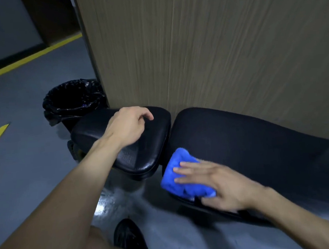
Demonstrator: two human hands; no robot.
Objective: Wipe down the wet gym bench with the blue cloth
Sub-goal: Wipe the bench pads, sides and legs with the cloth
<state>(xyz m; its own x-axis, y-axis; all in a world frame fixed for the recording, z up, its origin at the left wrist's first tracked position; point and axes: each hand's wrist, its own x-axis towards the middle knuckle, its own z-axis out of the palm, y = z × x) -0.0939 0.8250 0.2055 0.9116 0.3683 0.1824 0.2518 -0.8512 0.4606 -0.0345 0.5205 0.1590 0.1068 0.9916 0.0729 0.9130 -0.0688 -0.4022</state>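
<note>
We see our right hand (219,184) pressing flat fingers (183,170) on the bunched, fluffy blue cloth (179,178) at the glossy black padded bench (257,147) lower centre; our left hand (128,126) rests loosely curled on its rounded seat pad (142,156), holding nothing.

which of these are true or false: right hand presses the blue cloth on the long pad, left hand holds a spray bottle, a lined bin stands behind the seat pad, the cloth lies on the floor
1. The right hand presses the blue cloth on the long pad. True.
2. The left hand holds a spray bottle. False: it rests on the seat pad, holding nothing.
3. A lined bin stands behind the seat pad. True.
4. The cloth lies on the floor. False: it sits on the long pad's near end.
</note>
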